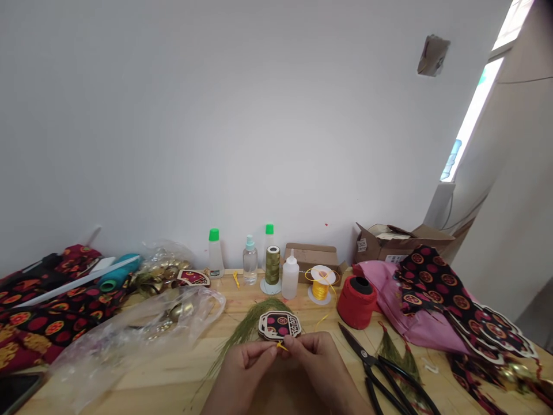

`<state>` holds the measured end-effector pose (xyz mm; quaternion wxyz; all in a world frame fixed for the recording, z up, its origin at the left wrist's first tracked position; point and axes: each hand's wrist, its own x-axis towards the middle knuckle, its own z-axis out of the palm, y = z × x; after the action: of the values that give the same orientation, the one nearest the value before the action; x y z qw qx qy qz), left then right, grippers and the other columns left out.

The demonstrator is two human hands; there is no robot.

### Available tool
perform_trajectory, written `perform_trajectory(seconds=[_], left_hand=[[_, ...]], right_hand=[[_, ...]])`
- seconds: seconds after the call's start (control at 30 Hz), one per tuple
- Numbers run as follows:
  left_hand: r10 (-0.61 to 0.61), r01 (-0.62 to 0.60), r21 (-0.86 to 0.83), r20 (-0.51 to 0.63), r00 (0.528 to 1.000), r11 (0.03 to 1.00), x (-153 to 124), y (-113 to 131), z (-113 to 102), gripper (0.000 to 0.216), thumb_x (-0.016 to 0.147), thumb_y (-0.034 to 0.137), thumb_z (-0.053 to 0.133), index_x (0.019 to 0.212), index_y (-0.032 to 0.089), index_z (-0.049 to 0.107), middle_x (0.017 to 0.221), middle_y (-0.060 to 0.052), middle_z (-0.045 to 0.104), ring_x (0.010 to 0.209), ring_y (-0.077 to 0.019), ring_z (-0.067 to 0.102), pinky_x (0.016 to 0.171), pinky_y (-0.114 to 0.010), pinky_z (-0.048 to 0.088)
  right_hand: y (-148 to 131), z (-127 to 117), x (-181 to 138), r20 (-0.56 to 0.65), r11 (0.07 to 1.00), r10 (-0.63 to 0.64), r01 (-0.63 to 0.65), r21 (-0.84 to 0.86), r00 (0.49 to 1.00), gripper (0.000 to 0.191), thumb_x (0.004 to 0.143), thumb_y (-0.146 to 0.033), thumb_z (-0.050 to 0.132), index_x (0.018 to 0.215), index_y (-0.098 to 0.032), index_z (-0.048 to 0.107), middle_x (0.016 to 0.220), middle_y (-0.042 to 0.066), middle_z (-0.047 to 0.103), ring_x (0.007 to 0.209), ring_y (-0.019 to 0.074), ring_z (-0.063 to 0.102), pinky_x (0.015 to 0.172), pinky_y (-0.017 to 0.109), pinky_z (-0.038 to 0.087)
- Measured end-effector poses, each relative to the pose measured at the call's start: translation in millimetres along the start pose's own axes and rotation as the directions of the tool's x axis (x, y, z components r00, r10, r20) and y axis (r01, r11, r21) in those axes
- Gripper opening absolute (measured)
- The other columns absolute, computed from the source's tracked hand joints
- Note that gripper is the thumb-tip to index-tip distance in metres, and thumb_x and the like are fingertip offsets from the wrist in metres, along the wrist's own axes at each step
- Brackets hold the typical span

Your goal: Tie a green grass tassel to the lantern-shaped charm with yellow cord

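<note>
My left hand and my right hand meet near the table's front, thumbs and fingertips pinched together. Between them runs a short yellow cord, gripped from both sides. Just beyond the fingertips lies a flat ornament with a pale cut-out frame over dark cloth with red round patterns. The cord sits at its near edge; whether it passes through a hole is hidden by my fingers. Behind and left of the ornament spreads a bundle of green tassel thread.
Black scissors lie open to the right, by green tassels. A red thread cone, a yellow cord spool, a green thread spool and a white squeeze bottle stand behind. Left is a plastic bag holding brass bells.
</note>
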<state>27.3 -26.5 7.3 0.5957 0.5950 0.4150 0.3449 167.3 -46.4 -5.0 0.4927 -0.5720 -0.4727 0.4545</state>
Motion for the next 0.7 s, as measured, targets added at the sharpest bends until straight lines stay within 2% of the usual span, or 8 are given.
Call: perform_trajectory(seconds=[0.13,0.23,0.4,0.53,0.6,0.7], left_hand=[[-0.025,0.026,-0.013,0.033,0.999,1.0,-1.0,-0.6,-0.2,0.029,0.07,0.035,0.053,0.086,0.015,0.067,0.074,-0.003,0.071,0.08,-0.0217,0.06,0.071,-0.029,0.044],[-0.047,0.048,-0.001,0.014,0.999,0.999,-2.4,3.8,1.7,0.031,0.069,0.038,0.052,0.085,0.016,0.068,0.07,-0.002,0.071,0.074,-0.0203,0.06,0.067,-0.027,0.044],[-0.039,0.038,0.043,0.025,0.999,0.998,-2.9,6.0,5.8,0.028,0.068,0.037,0.053,0.073,0.016,0.07,0.059,0.001,0.066,0.061,-0.0158,0.054,0.057,-0.023,0.04],[-0.038,0.04,0.083,-0.025,0.999,0.996,-1.8,1.0,5.6,0.026,0.066,0.034,0.054,0.057,0.014,0.068,0.05,0.003,0.057,0.054,-0.0122,0.046,0.051,-0.02,0.034],[-0.035,0.037,0.062,-0.032,0.999,0.997,-1.7,0.1,4.5,0.024,0.066,0.033,0.055,0.058,0.015,0.068,0.049,0.003,0.054,0.054,-0.0116,0.045,0.052,-0.02,0.034],[-0.043,0.042,-0.041,-0.022,0.999,0.998,-1.7,-0.6,2.8,0.022,0.066,0.031,0.055,0.071,0.015,0.069,0.05,0.004,0.052,0.051,-0.0093,0.042,0.05,-0.019,0.032]], right_hand=[[1.9,0.5,-1.2,0.072,0.993,-0.016,0.007,0.115,0.997,0.032,0.056,-0.043,0.064,0.058,-0.012,0.067,0.053,0.0,0.059,0.051,0.0105,0.048,0.049,0.019,0.035],[3.2,-1.1,1.6,0.101,0.986,-0.001,-0.015,0.165,0.995,0.035,0.053,-0.046,0.065,0.058,-0.012,0.066,0.05,-0.001,0.058,0.048,0.0098,0.048,0.049,0.02,0.036],[5.2,-5.1,7.8,0.073,0.996,-0.02,0.014,0.087,0.997,0.049,0.055,-0.059,0.056,0.057,-0.011,0.065,0.048,0.001,0.056,0.048,0.0106,0.048,0.05,0.021,0.038],[4.3,-5.1,4.6,0.05,0.997,-0.059,0.056,0.047,0.997,0.044,0.061,-0.054,0.055,0.059,-0.011,0.063,0.049,0.0,0.054,0.05,0.0107,0.048,0.05,0.02,0.038],[4.1,-3.8,1.4,0.064,0.998,-0.063,0.061,0.025,0.996,0.039,0.063,-0.049,0.056,0.06,-0.01,0.063,0.052,0.0,0.054,0.052,0.0108,0.048,0.051,0.02,0.037],[4.0,-1.4,-2.0,0.084,0.998,-0.055,0.056,-0.014,0.995,0.037,0.062,-0.047,0.057,0.062,-0.01,0.063,0.059,0.001,0.057,0.058,0.0125,0.049,0.056,0.021,0.038]])
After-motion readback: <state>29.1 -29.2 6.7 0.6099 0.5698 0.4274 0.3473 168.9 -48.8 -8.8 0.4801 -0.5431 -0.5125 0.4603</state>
